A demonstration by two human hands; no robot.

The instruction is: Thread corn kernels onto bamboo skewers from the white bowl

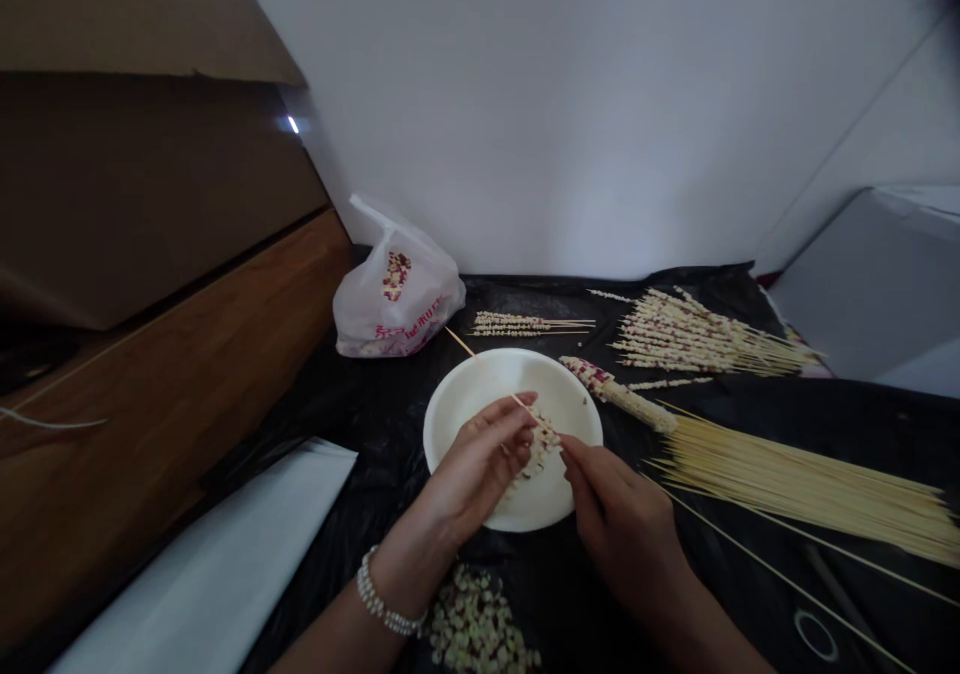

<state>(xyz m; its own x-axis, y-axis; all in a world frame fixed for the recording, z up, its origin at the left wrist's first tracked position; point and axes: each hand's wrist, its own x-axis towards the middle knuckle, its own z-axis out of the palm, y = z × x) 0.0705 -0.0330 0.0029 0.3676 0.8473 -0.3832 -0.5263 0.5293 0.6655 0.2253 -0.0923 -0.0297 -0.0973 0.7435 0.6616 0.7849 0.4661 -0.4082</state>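
Over a white bowl (436, 409), my left hand (476, 464) has its fingers closed round a thin bamboo skewer (531, 414). My right hand (622, 504) pinches at the other end of this skewer, where a few corn kernels show; my fingers partly hide them. Loose kernels (537, 459) lie inside the bowl. Against the bowl's right side rests a partly stripped corn cob (626, 396). A pile of pale kernels (480, 619) sits on the black sheet below my left wrist.
Finished kernel skewers form a small row (517, 325) behind the bowl and a larger heap (682, 334) at right. Bare bamboo skewers (810, 484) lie below that heap. A plastic bag (401, 299) stands back left. A tape ring (816, 635) lies front right.
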